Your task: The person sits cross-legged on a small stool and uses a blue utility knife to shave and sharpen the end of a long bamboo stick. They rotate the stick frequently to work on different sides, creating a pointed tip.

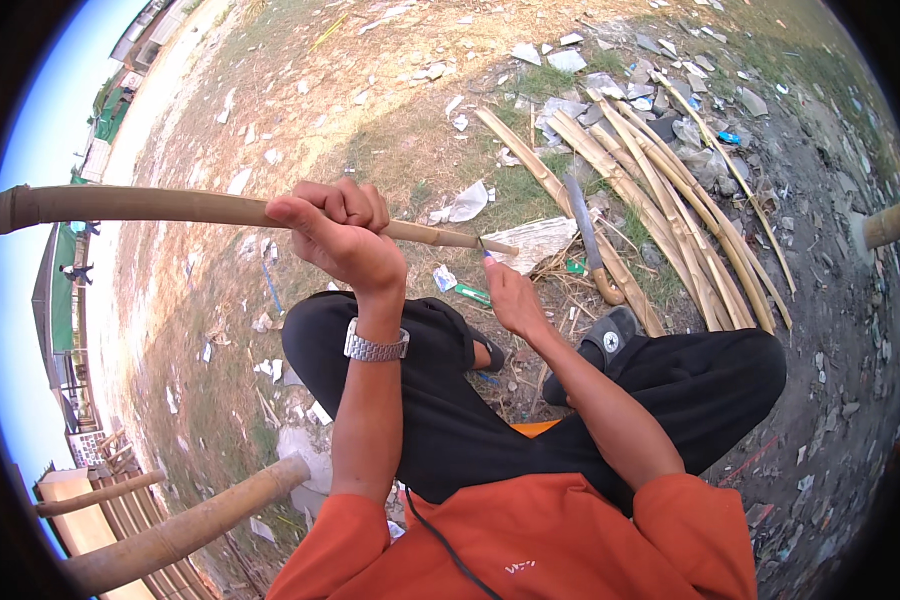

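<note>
My left hand [345,235] is wrapped round a long bamboo strip [170,206], thumb along its near side. The strip runs from the far left, thick and brown at that end, to a narrow tip in front of my right hand [515,300]. My right hand is closed in a pinch close to that tip. A small slim tool [487,251] with a blue part and a dark point pokes out of its fingers against the strip; the rest is hidden, so its kind is unclear. A large knife [587,238] with a wooden handle lies to the right, touching neither hand.
Several split bamboo strips [660,200] lie in a heap at the right. Under the strip's tip sits a pale, rough slab [542,245], and a green object [472,294] lies nearby. Bamboo poles [200,522] [890,224] stand at both sides. Litter covers the ground.
</note>
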The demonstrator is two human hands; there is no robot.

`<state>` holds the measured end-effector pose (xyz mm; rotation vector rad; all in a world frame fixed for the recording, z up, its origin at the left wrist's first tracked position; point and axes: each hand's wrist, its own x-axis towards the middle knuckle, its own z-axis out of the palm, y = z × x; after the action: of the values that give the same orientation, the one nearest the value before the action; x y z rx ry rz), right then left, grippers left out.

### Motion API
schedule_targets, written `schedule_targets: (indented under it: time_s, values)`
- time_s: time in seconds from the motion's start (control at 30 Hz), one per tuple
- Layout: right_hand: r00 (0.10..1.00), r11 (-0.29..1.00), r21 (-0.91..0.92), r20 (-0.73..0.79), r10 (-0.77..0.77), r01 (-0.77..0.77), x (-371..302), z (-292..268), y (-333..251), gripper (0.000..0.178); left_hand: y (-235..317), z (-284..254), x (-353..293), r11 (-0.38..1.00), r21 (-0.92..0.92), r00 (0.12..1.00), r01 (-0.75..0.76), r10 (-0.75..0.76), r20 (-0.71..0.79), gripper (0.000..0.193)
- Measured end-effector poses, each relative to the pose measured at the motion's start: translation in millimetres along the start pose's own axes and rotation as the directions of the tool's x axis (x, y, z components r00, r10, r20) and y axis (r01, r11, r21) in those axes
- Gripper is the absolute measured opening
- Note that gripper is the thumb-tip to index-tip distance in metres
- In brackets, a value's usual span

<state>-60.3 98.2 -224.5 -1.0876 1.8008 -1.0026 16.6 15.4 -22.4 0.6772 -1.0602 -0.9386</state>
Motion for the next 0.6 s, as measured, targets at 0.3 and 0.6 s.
schedule_targets:
  time_s: [0.3,0.6]
  values:
    - [0.99,0.986,-0.087,-0.034,0.138,-0.141,1.2,-0.2,36.3,0.056,-4.8,-4.1,0.3,0.989,-0.126,0.977,0.082,-0.054,0.206,0.059]
    - [0.968,0.962,-0.109,-0.059,0.245,-0.25,6.2,6.4,63.7,0.056,-6.8,0.7,-5.6,0.985,-0.137,0.953,0.102,-0.057,0.296,0.059]
